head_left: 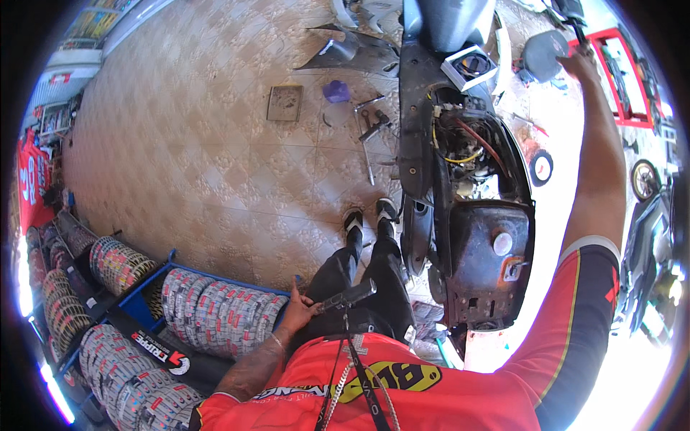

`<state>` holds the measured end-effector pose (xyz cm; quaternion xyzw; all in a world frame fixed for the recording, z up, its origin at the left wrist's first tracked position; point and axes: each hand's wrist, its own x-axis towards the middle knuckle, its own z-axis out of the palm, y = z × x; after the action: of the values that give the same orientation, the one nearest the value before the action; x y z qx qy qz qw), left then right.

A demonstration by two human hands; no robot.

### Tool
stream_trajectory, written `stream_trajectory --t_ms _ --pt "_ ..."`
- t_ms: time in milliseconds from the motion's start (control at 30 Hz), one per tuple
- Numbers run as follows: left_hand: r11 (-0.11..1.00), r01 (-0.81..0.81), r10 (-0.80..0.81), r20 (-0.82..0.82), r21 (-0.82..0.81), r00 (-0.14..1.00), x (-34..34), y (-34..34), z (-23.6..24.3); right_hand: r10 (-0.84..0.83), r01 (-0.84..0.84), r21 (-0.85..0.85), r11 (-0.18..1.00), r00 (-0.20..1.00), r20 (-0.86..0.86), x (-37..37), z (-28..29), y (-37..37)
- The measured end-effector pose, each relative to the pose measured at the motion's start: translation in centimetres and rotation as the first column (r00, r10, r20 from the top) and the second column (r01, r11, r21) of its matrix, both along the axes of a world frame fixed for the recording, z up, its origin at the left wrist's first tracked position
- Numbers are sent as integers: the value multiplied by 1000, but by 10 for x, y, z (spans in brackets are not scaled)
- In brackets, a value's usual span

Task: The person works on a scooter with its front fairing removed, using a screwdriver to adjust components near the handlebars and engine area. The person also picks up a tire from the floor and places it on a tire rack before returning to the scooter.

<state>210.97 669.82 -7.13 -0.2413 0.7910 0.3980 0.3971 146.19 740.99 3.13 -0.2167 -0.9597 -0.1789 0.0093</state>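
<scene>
A stripped scooter (476, 251) stood to the person's right. Beyond it, the right hand (581, 65) stretched to a dark handle (578, 30); whether its fingers gripped, I couldn't tell. The left hand (297, 312) clasped a dark tool (352, 294) above the thigh. Tool handling seemed underway, wanting firm fingers. Lettering marked the red shirt (471, 381) and tyre wrappings (223, 310).

M'cycle (471, 226) far end cut off, R hand (581, 63) hold unclear

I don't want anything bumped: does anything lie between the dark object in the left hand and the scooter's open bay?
Yes: in this view, the right leg and dark side panel lie between the dark object in the left hand and the open bay. I can't tell heights.
</scene>
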Motion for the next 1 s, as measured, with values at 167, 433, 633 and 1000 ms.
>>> stream_trajectory --t_ms 167,433,633,1000 --pt "950 -296 287 96 99 953 10 -29 -6 -39 39 -7 999 998 56 -22 -6 15" --pt "963 -227 212 115 147 971 -4 -40 10 -35 54 -215 975 995 91 -12 17 -1" --pt "966 -233 215 158 108 964 -28 -27 3 -23 24 -40 999 999 29 -37 35 27" --pt "944 -310 272 269 113 924 -58 -19 -3 236 -292 -249 924 944 -233 -45 38 62"
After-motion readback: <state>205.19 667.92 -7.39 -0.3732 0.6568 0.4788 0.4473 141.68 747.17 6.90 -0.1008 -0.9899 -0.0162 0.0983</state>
